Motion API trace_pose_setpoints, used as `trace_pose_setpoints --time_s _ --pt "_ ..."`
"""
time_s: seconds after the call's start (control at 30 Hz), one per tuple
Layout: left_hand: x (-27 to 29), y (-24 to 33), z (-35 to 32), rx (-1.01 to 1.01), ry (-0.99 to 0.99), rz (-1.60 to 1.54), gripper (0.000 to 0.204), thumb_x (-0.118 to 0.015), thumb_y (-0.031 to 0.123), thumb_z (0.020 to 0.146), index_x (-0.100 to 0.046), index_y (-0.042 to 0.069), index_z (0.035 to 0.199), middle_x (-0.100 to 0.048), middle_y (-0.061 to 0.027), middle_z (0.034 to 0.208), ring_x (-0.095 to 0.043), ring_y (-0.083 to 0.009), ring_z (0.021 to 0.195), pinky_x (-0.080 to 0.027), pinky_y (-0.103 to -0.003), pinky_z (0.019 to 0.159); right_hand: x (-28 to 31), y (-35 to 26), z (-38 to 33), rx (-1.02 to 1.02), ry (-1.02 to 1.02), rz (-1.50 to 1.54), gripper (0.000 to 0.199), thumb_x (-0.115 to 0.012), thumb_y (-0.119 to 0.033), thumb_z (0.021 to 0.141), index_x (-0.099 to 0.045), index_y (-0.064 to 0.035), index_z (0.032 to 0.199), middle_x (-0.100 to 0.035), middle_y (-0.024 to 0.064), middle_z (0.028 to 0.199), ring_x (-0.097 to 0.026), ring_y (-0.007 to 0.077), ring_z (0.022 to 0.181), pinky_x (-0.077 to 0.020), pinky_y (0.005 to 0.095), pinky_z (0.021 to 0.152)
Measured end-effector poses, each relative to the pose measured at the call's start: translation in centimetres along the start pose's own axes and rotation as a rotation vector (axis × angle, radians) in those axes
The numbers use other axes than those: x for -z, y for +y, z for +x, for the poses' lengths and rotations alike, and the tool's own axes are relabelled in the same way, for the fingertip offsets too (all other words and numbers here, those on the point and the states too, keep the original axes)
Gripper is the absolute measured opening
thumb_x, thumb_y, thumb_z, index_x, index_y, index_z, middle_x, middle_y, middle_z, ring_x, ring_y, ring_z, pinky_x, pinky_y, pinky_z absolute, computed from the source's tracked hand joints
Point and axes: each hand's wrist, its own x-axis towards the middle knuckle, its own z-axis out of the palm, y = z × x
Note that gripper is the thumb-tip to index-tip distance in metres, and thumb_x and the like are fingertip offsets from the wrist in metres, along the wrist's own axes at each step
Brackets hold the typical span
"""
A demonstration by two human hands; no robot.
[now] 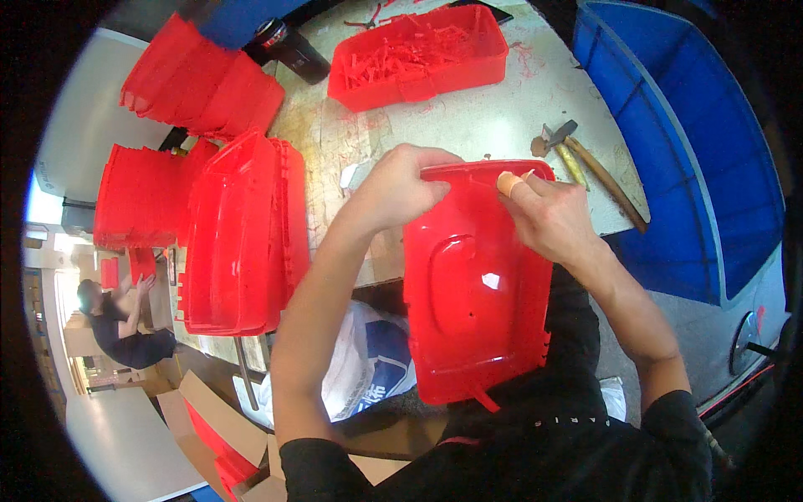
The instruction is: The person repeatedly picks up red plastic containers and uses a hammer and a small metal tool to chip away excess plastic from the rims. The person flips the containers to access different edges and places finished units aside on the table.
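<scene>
A red, shiny plastic box [473, 335] is tilted up in front of me, its far end at the edge of the workbench and its near end by my lap. My left hand [406, 188] grips its upper left corner, thumb over the rim. At the upper right rim, my right hand [552, 213] has its fingers bent closed, one with a tan wrap on it. A small pale bit shows at those fingertips; what they hold is too small to make out. A thin red strip [485, 400] sticks out from the box's lower edge.
Stacked red boxes [242, 243] stand at left. Red scraps fill a red bin [418, 88] at the back, near a black can [293, 52]. A hammer [602, 171] lies right, before a blue crate [669, 151]. An open carton [209, 435] is lower left; another person [125, 326] works beyond.
</scene>
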Motion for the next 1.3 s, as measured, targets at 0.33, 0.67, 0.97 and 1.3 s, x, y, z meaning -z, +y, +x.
trace_pose_setpoints --time_s 0.33,0.67,0.97,1.3 --pt "-0.2 -0.1 1.6 -0.052 -0.048 0.542 0.035 -0.076 0.026 0.081 -0.073 0.002 0.106 -0.07 -0.0243 0.099 -0.068 -0.0401 0.095 -0.053 -0.046 0.087 -1.2 0.3 0.4 0.012 -0.023 -0.042 0.018 -0.07 -0.004 0.083 -0.062 -0.0076 0.098 -0.063 0.0086 0.07 -0.065 0.0231 0.059 -0.05 0.034 0.05" --pt "-1.3 0.5 0.8 -0.118 0.089 0.564 0.028 -0.075 0.028 0.083 -0.074 0.002 0.094 -0.069 -0.0247 0.084 -0.069 -0.0408 0.085 -0.054 -0.048 0.08 -1.2 0.4 0.3 0.034 -0.009 -0.059 0.016 -0.07 -0.004 0.082 -0.062 -0.0081 0.094 -0.062 0.0081 0.068 -0.065 0.0216 0.058 -0.0488 0.0346 0.049" --pt "-1.9 2.3 0.1 -0.202 0.153 0.837 0.029 -0.07 0.032 0.086 -0.073 0.003 0.082 -0.067 -0.0228 0.067 -0.069 -0.0384 0.065 -0.056 -0.048 0.063 -0.1 -0.7 1.0 -0.089 -0.022 -0.153 0.015 -0.071 -0.015 0.089 -0.061 -0.0089 0.098 -0.067 0.0092 0.078 -0.068 0.0212 0.063 -0.0517 0.0307 0.051" --pt "-2.3 2.1 0.0 -0.135 0.164 0.796 0.025 -0.07 0.03 0.085 -0.072 0.005 0.083 -0.065 -0.0231 0.065 -0.068 -0.0396 0.062 -0.055 -0.049 0.061 -0.1 -0.7 2.8 -0.03 -0.102 -0.21 0.014 -0.065 -0.015 0.086 -0.061 -0.005 0.095 -0.066 0.0078 0.073 -0.069 0.0212 0.064 -0.0535 0.0328 0.053"
